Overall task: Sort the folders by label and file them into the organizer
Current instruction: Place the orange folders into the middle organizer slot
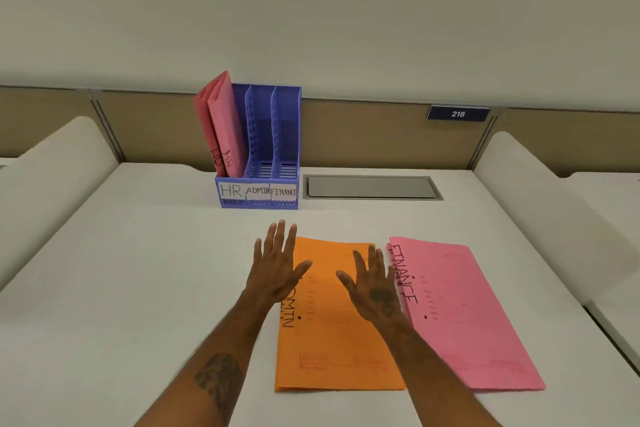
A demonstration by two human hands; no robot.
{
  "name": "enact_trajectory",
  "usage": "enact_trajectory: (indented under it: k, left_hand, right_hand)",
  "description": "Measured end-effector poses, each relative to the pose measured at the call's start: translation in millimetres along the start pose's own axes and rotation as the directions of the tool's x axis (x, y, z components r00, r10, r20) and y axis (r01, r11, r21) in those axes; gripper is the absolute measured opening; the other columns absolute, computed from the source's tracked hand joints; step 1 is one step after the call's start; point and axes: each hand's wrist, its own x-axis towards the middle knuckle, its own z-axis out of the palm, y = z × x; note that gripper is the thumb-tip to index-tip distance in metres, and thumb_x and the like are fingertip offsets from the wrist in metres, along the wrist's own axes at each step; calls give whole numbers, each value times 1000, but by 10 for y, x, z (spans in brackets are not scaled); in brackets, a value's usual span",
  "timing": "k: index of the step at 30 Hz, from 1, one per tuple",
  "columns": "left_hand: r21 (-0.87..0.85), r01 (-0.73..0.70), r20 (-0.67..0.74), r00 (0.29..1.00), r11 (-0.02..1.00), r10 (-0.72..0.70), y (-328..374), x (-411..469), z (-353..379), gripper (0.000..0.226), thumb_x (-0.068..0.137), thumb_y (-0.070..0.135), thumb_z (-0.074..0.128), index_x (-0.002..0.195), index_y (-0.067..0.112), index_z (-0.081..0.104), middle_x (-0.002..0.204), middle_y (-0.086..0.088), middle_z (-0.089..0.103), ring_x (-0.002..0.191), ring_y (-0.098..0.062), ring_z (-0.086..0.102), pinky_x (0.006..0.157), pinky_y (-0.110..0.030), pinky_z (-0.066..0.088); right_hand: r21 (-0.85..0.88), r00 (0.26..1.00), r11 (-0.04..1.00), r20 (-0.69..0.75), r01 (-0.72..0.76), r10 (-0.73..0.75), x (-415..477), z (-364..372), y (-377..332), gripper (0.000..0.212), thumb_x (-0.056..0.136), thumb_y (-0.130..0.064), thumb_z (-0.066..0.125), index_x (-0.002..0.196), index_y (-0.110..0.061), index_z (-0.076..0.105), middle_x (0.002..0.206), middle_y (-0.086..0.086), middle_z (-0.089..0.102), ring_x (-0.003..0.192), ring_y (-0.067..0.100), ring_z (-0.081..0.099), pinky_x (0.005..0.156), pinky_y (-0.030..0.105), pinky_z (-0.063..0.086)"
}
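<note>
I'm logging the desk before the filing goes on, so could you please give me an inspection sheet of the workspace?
Surface: white desk, flat, with a closed grey hatch at the back.
Job's things: blue organizer labelled HR, ADMIN, FINANCE; two HR folders upright in the HR slot, other slots empty. Orange ADMIN folder and pink FINANCE folders lie flat.
Clutter: nothing seen.
Grippers: left hand and right hand open, fingers spread, over the ADMIN folder; contact unclear.
Cables: nothing seen.
Surroundings: tan partition with sign 216; white side dividers.
</note>
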Motion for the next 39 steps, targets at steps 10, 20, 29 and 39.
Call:
enact_trajectory:
  k: [10, 20, 29, 39]
  left_hand:
    - [28, 84, 210, 974, 996, -88, 87, -449, 533, 101, 73, 81, -4, 155, 22, -13, 164, -4, -19, 151, -22, -18, 120, -50, -3]
    - [-166, 340, 276, 917, 926, -287, 206, -566, 753, 100, 90, 70, 41, 157, 8, 0, 164, -11, 8, 151, -29, 7, 121, -47, 18]
    - [-302, 577, 305, 813, 759, -497, 387, -416, 703, 73, 91, 58, 55, 144, 13, 34, 149, -13, 29, 138, -33, 26, 105, -50, 36]
    - [-766, 521, 310, 812, 377, -495, 443, -319, 496, 65, 91, 28, 68, 147, 15, 36, 134, -7, 59, 116, -28, 62, 95, -42, 51]
  right_hand:
    - [55, 988, 995, 135, -88, 80, -341, 397, 265, 108, 73, -80, -16, 154, -20, 22, 162, 18, 8, 150, 33, 6, 113, 51, 30]
    - [30, 955, 972, 198, -232, 222, -429, 456, 322, 99, 80, -78, -8, 150, -17, 27, 157, 17, 23, 140, 33, 30, 107, 45, 37]
    - [324, 904, 844, 170, -428, 393, -329, 476, 319, 59, 97, -51, 43, 144, -15, 37, 147, 10, 43, 134, 30, 38, 104, 45, 39]
    - [484, 842, 696, 204, -530, 500, -200, 415, 283, 55, 94, -41, 58, 140, -16, 42, 144, 10, 48, 130, 31, 45, 102, 47, 44]
